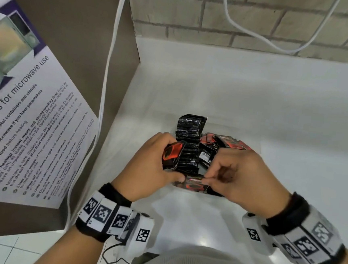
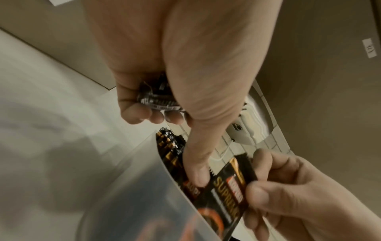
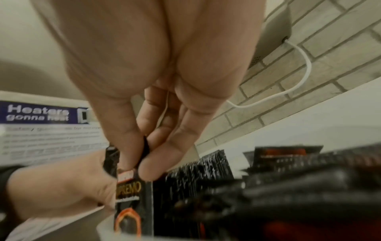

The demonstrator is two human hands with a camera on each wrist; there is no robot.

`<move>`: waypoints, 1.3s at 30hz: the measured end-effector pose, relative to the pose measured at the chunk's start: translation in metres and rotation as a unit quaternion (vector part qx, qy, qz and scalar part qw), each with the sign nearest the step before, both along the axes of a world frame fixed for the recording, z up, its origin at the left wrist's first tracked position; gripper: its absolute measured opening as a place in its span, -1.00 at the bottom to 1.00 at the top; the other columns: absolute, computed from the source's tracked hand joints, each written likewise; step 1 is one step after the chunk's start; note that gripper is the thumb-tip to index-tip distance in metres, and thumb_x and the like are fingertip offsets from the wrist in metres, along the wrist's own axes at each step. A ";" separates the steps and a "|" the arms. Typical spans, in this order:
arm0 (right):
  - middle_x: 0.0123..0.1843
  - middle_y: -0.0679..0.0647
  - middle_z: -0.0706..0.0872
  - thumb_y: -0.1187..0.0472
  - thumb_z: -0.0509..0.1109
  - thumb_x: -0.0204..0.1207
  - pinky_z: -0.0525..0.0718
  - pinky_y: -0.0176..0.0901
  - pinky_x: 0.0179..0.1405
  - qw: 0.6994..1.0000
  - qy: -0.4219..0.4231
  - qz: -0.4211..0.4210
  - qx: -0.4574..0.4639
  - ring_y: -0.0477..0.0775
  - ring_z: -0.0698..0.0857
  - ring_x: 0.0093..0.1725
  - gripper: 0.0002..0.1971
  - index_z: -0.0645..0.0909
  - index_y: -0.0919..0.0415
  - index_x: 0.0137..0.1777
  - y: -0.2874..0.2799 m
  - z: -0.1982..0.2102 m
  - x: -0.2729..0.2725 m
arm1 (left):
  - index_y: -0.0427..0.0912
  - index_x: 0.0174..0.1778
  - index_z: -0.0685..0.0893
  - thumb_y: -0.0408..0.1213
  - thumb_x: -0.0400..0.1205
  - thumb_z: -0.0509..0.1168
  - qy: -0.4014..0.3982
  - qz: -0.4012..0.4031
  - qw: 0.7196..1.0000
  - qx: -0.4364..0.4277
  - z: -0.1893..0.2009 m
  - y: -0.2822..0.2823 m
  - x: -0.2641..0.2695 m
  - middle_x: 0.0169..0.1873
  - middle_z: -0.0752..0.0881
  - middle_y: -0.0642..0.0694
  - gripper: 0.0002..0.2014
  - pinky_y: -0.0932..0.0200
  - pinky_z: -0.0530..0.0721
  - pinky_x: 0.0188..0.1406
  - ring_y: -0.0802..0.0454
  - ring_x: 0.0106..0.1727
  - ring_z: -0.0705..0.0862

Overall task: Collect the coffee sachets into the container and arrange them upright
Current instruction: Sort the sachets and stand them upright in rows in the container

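The right hand [image 1: 243, 175] pinched one sachet [image 1: 196, 183] at the container's [image 2: 144, 187] near edge, its grip tight on the top. The left hand [image 1: 155, 164] clutched a small bundle [image 1: 172, 153], thumb on the same sachet. Filing upright was underway; next, the sachet likely needed sliding against the standing row [image 1: 189, 141] on the bench [image 1: 276, 111].

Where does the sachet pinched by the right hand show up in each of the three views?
Head: sachet lies low at centre, at the container's near edge, between both hands.
Left wrist: sachet at lower right, its gold lettering visible, pinched by the right hand.
Right wrist: sachet at lower centre, under the fingertips.
Shared landmark: the upright sachet row.
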State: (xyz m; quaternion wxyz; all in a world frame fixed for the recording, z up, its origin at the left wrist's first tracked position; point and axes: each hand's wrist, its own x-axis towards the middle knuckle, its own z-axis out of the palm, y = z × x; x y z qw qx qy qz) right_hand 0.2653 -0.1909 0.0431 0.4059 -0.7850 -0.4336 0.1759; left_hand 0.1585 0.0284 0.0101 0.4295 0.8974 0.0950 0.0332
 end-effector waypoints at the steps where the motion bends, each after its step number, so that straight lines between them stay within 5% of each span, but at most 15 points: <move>1: -0.29 -0.15 0.71 0.38 0.74 0.28 0.68 -0.24 -0.33 1.000 -0.008 0.003 -0.011 -0.05 0.70 -0.32 -0.76 0.78 0.05 -0.28 0.002 -0.006 -0.003 | 0.12 0.03 0.53 -0.18 0.33 0.76 0.004 0.002 1.000 -0.010 0.000 0.001 0.001 -0.04 0.57 0.15 -0.44 0.30 0.53 -0.11 0.19 -0.06 0.61; 5: -0.31 -0.17 0.71 0.20 0.76 0.30 0.57 -0.42 -0.34 0.999 -0.005 0.005 -0.046 -0.12 0.66 -0.31 -0.78 0.74 0.05 -0.30 0.008 -0.025 -0.014 | 0.11 0.04 0.54 -0.18 0.40 0.73 0.019 -0.004 0.999 -0.047 0.000 0.007 -0.001 -0.10 0.61 0.15 -0.51 0.38 0.48 -0.14 0.23 -0.14 0.59; 10: -0.34 -0.09 0.66 0.07 0.79 0.21 0.56 -0.37 -0.35 0.999 0.019 -0.005 -0.042 -0.04 0.62 -0.38 -0.74 0.74 0.03 -0.29 0.009 -0.022 -0.011 | 0.04 0.09 0.61 -0.15 0.48 0.68 0.022 -0.025 0.992 -0.120 0.006 0.007 -0.008 -0.10 0.72 0.16 -0.59 0.22 0.64 -0.05 0.20 -0.10 0.68; 13: -0.34 -0.07 0.70 0.19 0.71 0.38 0.53 -0.42 -0.37 0.998 0.054 -0.028 -0.014 -0.07 0.63 -0.38 -0.83 0.75 0.02 -0.18 0.001 -0.011 -0.008 | 0.03 0.13 0.63 -0.08 0.30 0.78 0.039 -0.047 0.990 -0.130 0.009 0.008 -0.010 0.01 0.76 0.09 -0.41 0.07 0.71 0.09 0.09 0.03 0.74; 16: -0.30 -0.12 0.72 0.42 0.58 0.45 0.50 -0.50 -0.36 0.998 0.031 -0.045 -0.041 -0.14 0.64 -0.32 -0.76 0.74 0.03 -0.08 -0.008 -0.014 -0.003 | 0.11 0.09 0.59 -0.08 0.22 0.82 0.043 -0.068 0.994 -0.079 0.009 0.007 -0.012 -0.06 0.63 0.32 -0.36 0.44 0.51 -0.10 0.31 -0.09 0.61; 19: -0.29 -0.28 0.66 0.31 0.61 0.42 0.52 -0.52 -0.24 0.989 -0.077 -0.026 -0.125 -0.28 0.62 -0.18 -0.78 0.78 -0.05 -0.07 -0.007 -0.023 -0.004 | 0.13 0.06 0.56 -0.09 0.25 0.80 0.038 -0.067 0.996 -0.049 0.008 0.004 -0.010 -0.07 0.58 0.34 -0.38 0.49 0.47 -0.12 0.33 -0.09 0.58; 24: -0.33 -0.31 0.62 0.28 0.65 0.42 0.47 -0.65 -0.21 0.991 -0.048 -0.001 -0.127 -0.42 0.65 -0.20 -0.86 0.81 0.01 -0.15 0.012 -0.030 -0.014 | 0.15 0.03 0.56 -0.19 0.26 0.80 0.024 -0.045 0.995 -0.083 0.003 0.006 -0.007 -0.06 0.69 0.17 -0.41 0.32 0.61 -0.11 0.17 -0.06 0.69; 29: -0.34 -0.19 0.71 0.18 0.62 0.43 0.52 -0.44 -0.30 0.991 -0.022 -0.045 -0.126 -0.18 0.67 -0.28 -0.82 0.65 0.00 -0.24 0.014 -0.024 -0.015 | 0.12 0.06 0.57 -0.16 0.27 0.79 0.020 -0.051 0.997 -0.062 0.005 0.010 -0.008 -0.02 0.65 0.17 -0.41 0.23 0.66 -0.07 0.11 -0.01 0.67; 32: -0.09 -0.21 0.64 0.09 0.49 0.41 0.55 -0.27 -0.01 0.990 -0.059 -0.044 -0.123 -0.16 0.57 -0.03 -0.82 0.64 -0.05 0.01 0.001 -0.014 -0.015 | 0.11 0.07 0.57 -0.17 0.32 0.77 0.017 -0.053 0.997 -0.051 0.007 0.010 -0.009 -0.02 0.60 0.21 -0.44 0.38 0.54 -0.13 0.16 -0.04 0.61; 35: 0.08 -0.11 0.51 -0.35 0.29 0.47 0.55 -0.06 0.20 0.952 -0.167 -0.002 -0.256 0.02 0.44 0.12 -0.39 0.59 0.05 0.36 -0.004 -0.017 -0.026 | 0.11 0.06 0.58 -0.22 0.35 0.75 0.023 -0.056 0.996 -0.060 0.006 0.009 -0.011 -0.06 0.60 0.23 -0.47 0.38 0.55 -0.14 0.21 -0.10 0.61; 39: 0.06 0.07 0.55 -0.44 0.03 0.60 0.54 0.18 0.16 0.896 -0.277 0.023 -0.345 0.17 0.49 0.10 -0.26 0.69 0.22 0.16 0.009 -0.032 -0.048 | 0.18 0.03 0.56 -0.28 0.35 0.74 0.040 -0.059 0.994 -0.087 0.005 0.009 -0.010 -0.10 0.65 0.23 -0.45 0.12 0.72 -0.07 0.22 -0.12 0.65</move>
